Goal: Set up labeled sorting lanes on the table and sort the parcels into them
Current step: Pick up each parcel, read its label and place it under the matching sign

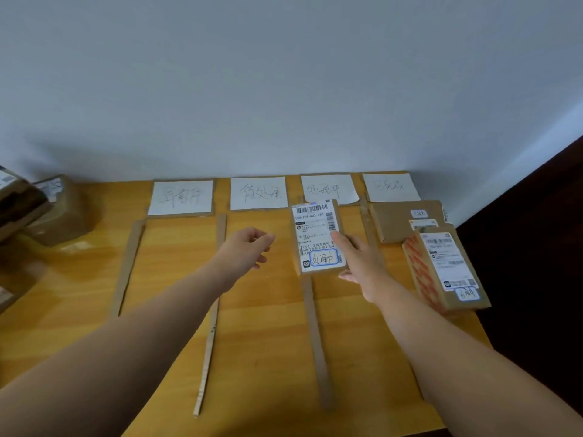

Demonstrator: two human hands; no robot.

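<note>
A flat brown parcel (317, 238) with a white shipping label and a blue-framed handwritten tag sits at the top of the third lane, overlapping that lane's label card (328, 188). My right hand (362, 266) holds its lower right edge, index finger on top and thumb at the bottom corner. Over the second lane my left hand (249, 247) hovers with loosely curled fingers, holding nothing. Three more white handwritten label cards (181, 197), (258, 193), (391, 186) line the back of the wooden table (268, 357). Cardboard strips (209, 342), (317, 342), (126, 269) divide the lanes.
In the fourth lane lie a flat brown parcel (397, 222) and a box with orange pattern (441, 269), close to the table's right edge. Several unsorted brown boxes (60, 212) are stacked at the far left. A pale wall stands behind; dark floor lies to the right.
</note>
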